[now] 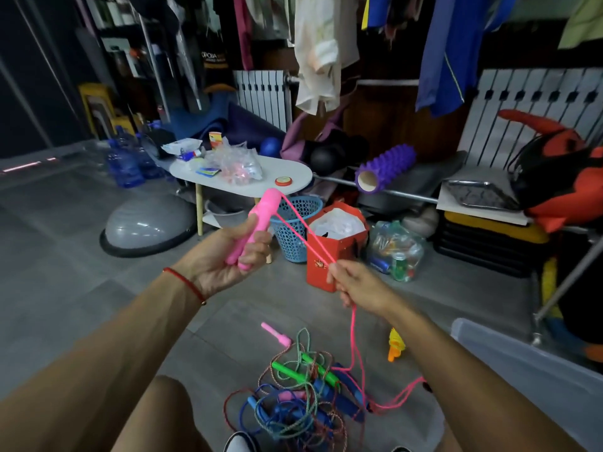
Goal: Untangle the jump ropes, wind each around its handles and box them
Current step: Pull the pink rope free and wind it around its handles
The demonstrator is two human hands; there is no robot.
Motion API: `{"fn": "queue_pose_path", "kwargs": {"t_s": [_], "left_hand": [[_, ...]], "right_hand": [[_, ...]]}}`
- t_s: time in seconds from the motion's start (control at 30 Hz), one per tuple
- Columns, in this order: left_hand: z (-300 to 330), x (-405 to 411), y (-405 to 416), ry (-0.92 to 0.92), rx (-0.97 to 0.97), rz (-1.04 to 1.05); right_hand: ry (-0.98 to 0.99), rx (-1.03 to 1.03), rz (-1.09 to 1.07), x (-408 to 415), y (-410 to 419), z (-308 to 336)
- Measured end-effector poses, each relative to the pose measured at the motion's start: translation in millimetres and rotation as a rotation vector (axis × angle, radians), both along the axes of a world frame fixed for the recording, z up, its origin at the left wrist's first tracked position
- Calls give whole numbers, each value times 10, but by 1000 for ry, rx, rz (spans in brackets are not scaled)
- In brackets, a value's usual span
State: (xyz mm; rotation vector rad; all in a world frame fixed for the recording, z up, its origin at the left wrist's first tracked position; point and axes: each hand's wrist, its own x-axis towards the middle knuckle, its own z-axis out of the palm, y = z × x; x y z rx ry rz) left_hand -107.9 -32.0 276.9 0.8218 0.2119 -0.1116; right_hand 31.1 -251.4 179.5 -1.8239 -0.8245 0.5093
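Note:
My left hand point(225, 256) grips two pink handles point(257, 223) held together, pointing up and away. From their top the pink rope point(306, 243) runs in two strands down to my right hand point(359, 285), which pinches it. Below that hand the rope hangs to the floor and loops out to the right. On the floor between my knees lies a tangle of ropes point(300, 399) with green handles point(293, 373) and blue handles point(339, 399). A loose pink handle point(277, 334) and a yellow-orange handle point(396, 344) lie beside it. A clear plastic box point(528, 376) stands at the right.
A small white table point(290, 172) with bags and clutter stands ahead, a blue basket point(293, 230) and red bag point(336, 249) under and beside it. A grey balance dome point(146, 223) sits left. Shelving, a purple foam roller point(385, 168) and hanging clothes fill the back.

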Motion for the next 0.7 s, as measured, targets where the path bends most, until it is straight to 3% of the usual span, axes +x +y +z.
{"fn": "queue_pose_path", "kwargs": {"t_s": [0.13, 0.3, 0.47, 0.53, 0.67, 0.7], "left_hand": [[-435, -206, 182, -24, 207, -67], [-960, -431, 351, 110, 940, -334], [-944, -342, 223, 154, 1427, -489], [-821, -284, 120, 143, 1443, -443], [-429, -31, -258, -176, 1093, -113], [-371, 39, -330, -202, 1086, -71]], "right_hand": [[-271, -31, -85, 94, -56, 312], [-602, -101, 27, 172, -41, 892], [-722, -276, 175, 163, 159, 1191], [-741, -324, 246, 123, 274, 1188], [-864, -347, 332, -38, 507, 1089], [-879, -348, 318, -58, 540, 1070]]}}
